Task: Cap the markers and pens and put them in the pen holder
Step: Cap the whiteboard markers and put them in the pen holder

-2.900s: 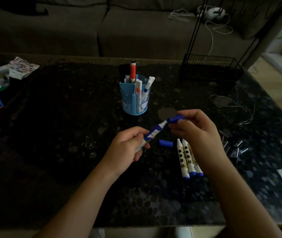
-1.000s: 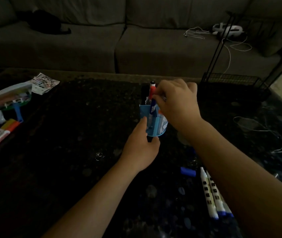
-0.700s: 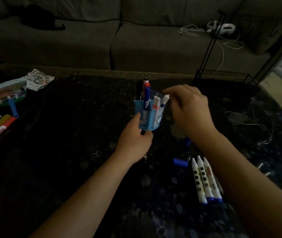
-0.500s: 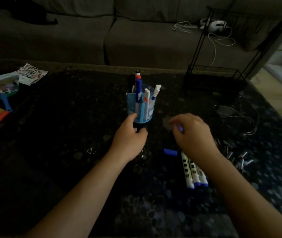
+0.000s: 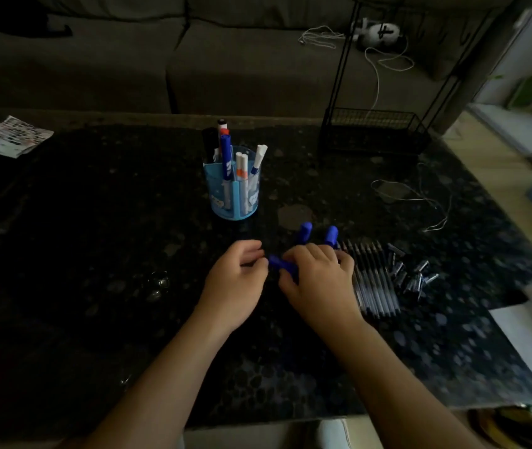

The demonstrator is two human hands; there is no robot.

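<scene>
blue cap (image 5: 280, 264), likely light and slick, toward the near edge of the table (image 5: 80, 303)
right hand (image 5: 319, 281) pinches it; left hand (image 5: 234, 281) curled beside, grip unclear; best held by its closed end.

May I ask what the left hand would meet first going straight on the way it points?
Probably the small blue plastic marker cap that the right hand seems to pinch, just off the left hand's fingertips; depth is unclear.

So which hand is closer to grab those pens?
Right, probably. The right hand lies just beside the pens; the left hand is farther off, with the right hand between.
</scene>
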